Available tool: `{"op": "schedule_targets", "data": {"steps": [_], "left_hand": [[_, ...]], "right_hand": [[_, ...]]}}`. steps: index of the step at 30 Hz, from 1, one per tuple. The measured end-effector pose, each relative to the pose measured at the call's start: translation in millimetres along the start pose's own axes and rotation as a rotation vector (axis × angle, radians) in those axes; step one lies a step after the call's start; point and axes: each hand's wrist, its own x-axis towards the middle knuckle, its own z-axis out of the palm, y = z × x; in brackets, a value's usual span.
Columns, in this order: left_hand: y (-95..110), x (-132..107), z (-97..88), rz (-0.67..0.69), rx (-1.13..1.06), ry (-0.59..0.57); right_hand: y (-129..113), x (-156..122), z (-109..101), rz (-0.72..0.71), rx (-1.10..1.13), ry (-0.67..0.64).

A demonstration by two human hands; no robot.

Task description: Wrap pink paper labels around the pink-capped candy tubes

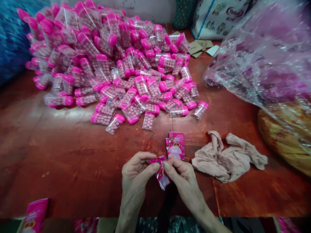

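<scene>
Between both hands is a pink printed wrapper sleeve [162, 177], pinched at its upper edge above the table's near side. My left hand [137, 171] grips it from the left with thumb and bent fingers. From the right, my right hand [181, 171] pinches the same sleeve, the two thumbs close together. Whether anything is inside the sleeve, I cannot tell. Just beyond my right fingers lies a small stack of flat pink sleeves [177, 145]. Farther off spreads a large heap of clear candy containers [131, 110] with pink caps and pale pink balls inside.
A crumpled beige cloth [228, 158] lies to the right. Behind it are a clear plastic bag [262, 58] and a round yellow-brown object [284, 132]. Cardboard pieces [196, 48] and a printed white bag [218, 17] sit at the back. Another pink packet [36, 213] rests at the near left edge.
</scene>
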Motion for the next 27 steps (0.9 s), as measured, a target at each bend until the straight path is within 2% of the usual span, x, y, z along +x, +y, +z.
{"op": "schedule_targets", "data": {"steps": [5,11,17,20,25,27], "left_hand": [[1.3,3.3,-1.4,0.014,0.027,-0.044],[-0.7,7.2,-5.3,0.044,0.073,-0.099],[-4.3,6.3,-2.1,0.163,0.144,-0.025],[-5.8,5.8,-1.4,0.230,0.188,-0.044],[-7.8,6.8,-2.3,0.236,0.228,-0.028],[-8.1,8.8,-2.5,0.200,0.218,-0.040]], "right_hand": [[1.1,-0.4,-2.4,-0.100,-0.152,0.053],[-0.3,4.8,-5.8,-0.148,-0.221,0.072],[1.1,8.7,-6.2,-0.196,-0.264,0.086],[0.7,10.7,-5.9,-0.198,-0.289,0.098],[-0.9,11.5,-6.8,-0.191,-0.316,0.109],[-0.5,11.3,-7.7,-0.192,-0.325,0.112]]}}
